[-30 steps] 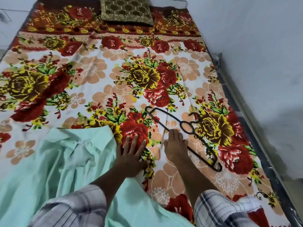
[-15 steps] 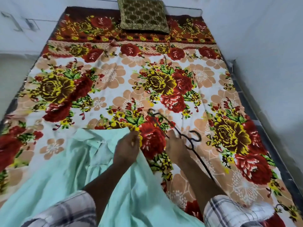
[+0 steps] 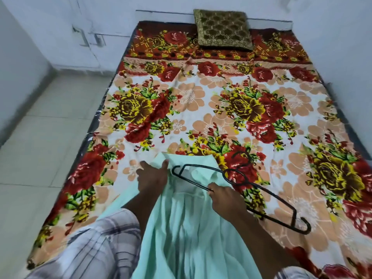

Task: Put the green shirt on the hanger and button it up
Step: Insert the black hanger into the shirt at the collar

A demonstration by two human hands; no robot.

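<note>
- Green shirt (image 3: 187, 228) lay spread at the near end of the bed (image 3: 189, 95), collar end pointing away from the person, body running down between both forearms
- Left grip (image 3: 153, 178) held the shirt's top left edge, thumb over the cloth, fingers spread on the far side of it
- Right grip (image 3: 223, 198) was closed round the lower bar of the black hanger (image 3: 273, 197), fingers curled narrow on the wire
- Hanger lay tilted: its left end rested over the shirt's collar area just right of the left grip, its right end reached out over the floral sheet, well clear of the cloth
- It appeared to lie on top of the shirt; could not tell whether any part sat inside
- Hanger hook showed only faintly against a red rose of the sheet
- Shirt's hem was cut off at the lower frame edge; buttons could not be made out
- Right fingertips were hidden under the palm
- Plaid sleeve (image 3: 100, 238) was blurred at lower left
- Brown cushion (image 3: 223, 29) sat at the bed's far end
</note>
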